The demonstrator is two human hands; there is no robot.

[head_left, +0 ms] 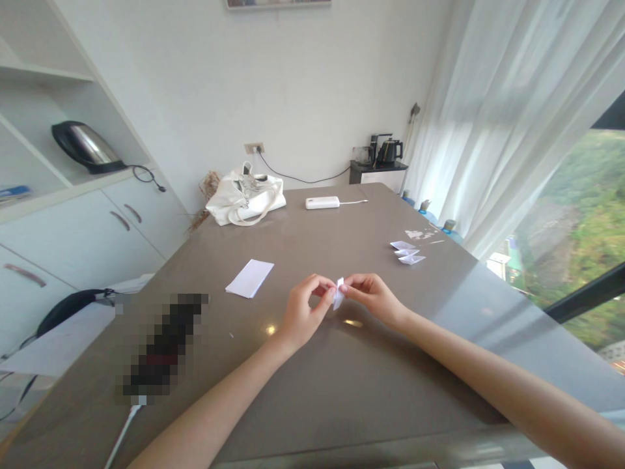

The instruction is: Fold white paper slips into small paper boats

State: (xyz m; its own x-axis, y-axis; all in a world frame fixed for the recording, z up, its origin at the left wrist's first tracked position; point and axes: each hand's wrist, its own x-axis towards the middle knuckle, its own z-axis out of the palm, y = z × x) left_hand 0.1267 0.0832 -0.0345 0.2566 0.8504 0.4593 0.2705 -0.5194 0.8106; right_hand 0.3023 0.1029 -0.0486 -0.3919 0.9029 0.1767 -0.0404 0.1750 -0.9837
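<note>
A small piece of folded white paper (pixel 338 294) is pinched between both hands, just above the table. My left hand (pixel 307 309) grips its left side with thumb and fingertips. From the right, my right hand (pixel 374 296) pinches the other side in the same way. The fingertips cover part of the paper, so its exact folded shape is hard to make out. A stack of white paper sheets (pixel 250 279) lies to the left of my left hand. Beyond my right hand, several folded paper boats (pixel 409 253) stand close together on the table.
The brown table (pixel 342 384) holds a white bag (pixel 247 195), a white power bank (pixel 322 203) with a short cable, and paper scraps (pixel 420 233) at right. A pixelated dark object (pixel 163 348) with a white cable lies at left. Curtains and a window border the right side.
</note>
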